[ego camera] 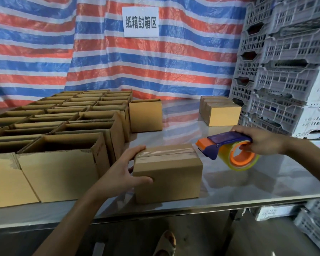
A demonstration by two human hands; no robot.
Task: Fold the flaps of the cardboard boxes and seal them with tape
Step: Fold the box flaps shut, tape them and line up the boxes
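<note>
A striped red, white and blue tarp (155,58) hangs behind a shiny metal counter (248,185). A white paper sign (140,22) is pinned to the tarp, and pale plastic crates (284,61) are stacked on the right.

There is only the head view. Near the front edge of the counter stands a small box (168,174) with its top flaps folded down. A strip of clear tape (166,152) runs along the seam and turns down over the left end. The left hand (124,169) grips this box at its left side, with the fingers over the top corner and the thumb across the front face. The right hand (262,141) is closed round a purple and orange tape dispenser (227,145), held in the air just beside the right end of the box top. I cannot tell whether the tape is cut yet.

This box looks nearly sealed. By my reading, what is left on it is to bring the tape down the right end, tear it off and press it flat.

Two closed boxes (223,112) sit at the far right of the counter and appear finished. The left half of the counter is packed with rows of open boxes (63,126), their flaps upright and untaped, so most of the job remains.
</note>
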